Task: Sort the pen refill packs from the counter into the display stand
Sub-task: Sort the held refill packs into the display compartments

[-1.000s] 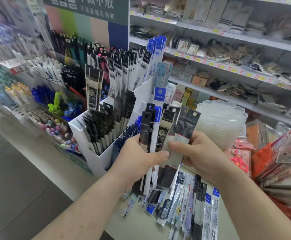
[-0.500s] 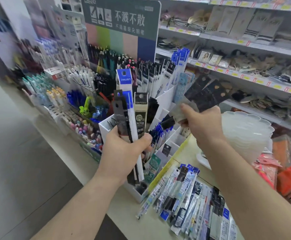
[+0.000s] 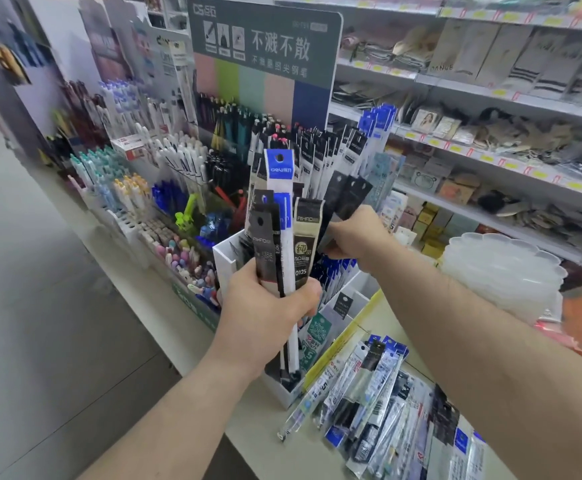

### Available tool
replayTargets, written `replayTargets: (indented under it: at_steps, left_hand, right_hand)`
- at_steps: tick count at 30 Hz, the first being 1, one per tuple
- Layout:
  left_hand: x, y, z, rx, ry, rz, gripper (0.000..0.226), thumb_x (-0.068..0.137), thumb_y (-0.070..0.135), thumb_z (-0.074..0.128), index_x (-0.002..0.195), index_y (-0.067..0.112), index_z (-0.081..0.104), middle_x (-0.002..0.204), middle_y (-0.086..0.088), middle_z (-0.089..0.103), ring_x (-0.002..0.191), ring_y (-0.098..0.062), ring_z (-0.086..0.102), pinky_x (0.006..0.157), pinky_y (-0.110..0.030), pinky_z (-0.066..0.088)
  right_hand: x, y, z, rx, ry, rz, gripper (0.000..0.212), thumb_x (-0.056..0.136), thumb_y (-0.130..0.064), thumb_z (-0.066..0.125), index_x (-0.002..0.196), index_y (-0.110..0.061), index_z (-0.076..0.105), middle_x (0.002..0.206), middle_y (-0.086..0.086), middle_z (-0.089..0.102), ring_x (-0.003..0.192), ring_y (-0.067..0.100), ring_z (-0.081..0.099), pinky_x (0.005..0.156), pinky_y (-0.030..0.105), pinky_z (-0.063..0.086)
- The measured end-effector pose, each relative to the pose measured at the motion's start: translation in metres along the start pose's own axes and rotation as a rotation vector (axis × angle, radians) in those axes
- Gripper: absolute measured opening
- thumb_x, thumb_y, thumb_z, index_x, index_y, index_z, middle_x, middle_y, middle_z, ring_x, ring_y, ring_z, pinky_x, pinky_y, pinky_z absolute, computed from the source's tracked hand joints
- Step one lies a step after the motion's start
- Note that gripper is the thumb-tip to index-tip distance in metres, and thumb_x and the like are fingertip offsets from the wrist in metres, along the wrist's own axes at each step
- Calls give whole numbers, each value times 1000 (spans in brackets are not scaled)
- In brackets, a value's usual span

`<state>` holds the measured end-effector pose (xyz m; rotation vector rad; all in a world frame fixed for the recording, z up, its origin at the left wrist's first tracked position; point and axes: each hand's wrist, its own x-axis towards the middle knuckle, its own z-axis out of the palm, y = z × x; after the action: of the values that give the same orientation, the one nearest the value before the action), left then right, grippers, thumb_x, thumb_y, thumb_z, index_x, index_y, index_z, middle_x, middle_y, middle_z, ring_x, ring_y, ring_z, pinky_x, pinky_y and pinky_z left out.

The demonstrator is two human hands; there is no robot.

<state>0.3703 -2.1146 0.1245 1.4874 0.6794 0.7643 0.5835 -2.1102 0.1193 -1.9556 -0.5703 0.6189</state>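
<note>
Your left hand point(image 3: 265, 306) grasping an upright fan of refill packs point(image 3: 279, 244), right hand point(image 3: 355, 237) pinching dark packs point(image 3: 346, 197) over the white display stand point(image 3: 227, 258), loose packs point(image 3: 379, 403) near-right on the desk point(image 3: 265, 420)

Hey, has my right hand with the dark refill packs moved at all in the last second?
Yes. The right hand has left the left hand's bundle and carried its dark packs up and back over the white display stand.

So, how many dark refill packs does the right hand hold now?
3 black refill packs show fanned above the right hand, over the white display stand: one left, one middle, one right. More may be hidden behind them.
</note>
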Motion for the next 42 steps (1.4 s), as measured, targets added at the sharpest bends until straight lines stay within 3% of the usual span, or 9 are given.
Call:
replayTargets:
  at_steps: [5,13,17,21,23,30,35,39,42]
  left_hand:
    - [3,-2,2,-27,-33,-29,11,82,5,75,88,5,67,70,-10,71,63,-25,68,53,-24,54]
    - [7,-8,12,-62,-145,-63,12,83,3,74,90,6,66,68,-4,70,62,-15,66,58,-26,52]
    - [10,-11,19,-123,-204,-107,11,82,-1,74,87,2,65,63,-5,66,58,-18,60,55,-29,52]
    - [10,-14,32,-177,-286,-174,9,83,-7,71,86,-5,63,64,-13,63,58,-24,57,55,-34,51]
    - [9,-17,40,-200,-299,-214,11,82,-7,71,85,1,65,68,-13,65,58,-22,62,54,-34,53]
    - [8,-24,66,-108,-452,-275,20,73,10,79,92,12,76,93,-14,76,90,-29,73,89,-47,57]
    - [6,-23,76,-92,-487,-356,24,82,6,77,102,16,71,93,-4,77,93,-22,73,95,-49,54]
    - [6,-24,81,-123,-499,-401,21,86,1,70,102,14,69,90,-1,78,89,-16,74,88,-40,56]
    - [4,-26,84,-122,-536,-411,20,87,-1,69,103,10,68,88,-2,78,87,-20,74,75,-31,57]
  right_hand:
    - [0,-5,-10,30,2,-66,23,87,-16,72,94,5,66,71,14,56,51,19,39,44,24,36]
    - [-1,-7,-9,-152,-56,-141,10,83,-12,77,82,-12,67,77,10,72,60,20,59,49,25,49]
    - [-19,0,-34,-78,164,-162,35,82,-16,74,116,-15,67,96,2,68,76,15,61,66,32,50]
    - [-74,19,-54,198,115,-163,5,89,-16,70,85,-18,72,63,-7,59,52,8,46,51,23,37]
    - [-102,28,-54,192,3,-153,14,89,-25,72,78,-16,71,59,-4,56,50,9,42,48,21,34]
    - [-135,49,-61,105,32,-200,32,90,-19,70,67,2,62,53,2,49,46,9,38,45,20,33]
    - [-143,57,-73,326,150,-111,43,89,-22,71,82,15,51,67,10,40,59,22,28,56,35,25]
    - [-143,68,-81,474,167,-47,33,97,-16,60,99,16,54,71,13,51,51,16,36,47,27,28]
    - [-145,69,-83,554,108,-39,16,101,-11,52,94,-2,63,62,1,65,48,11,57,45,22,47]
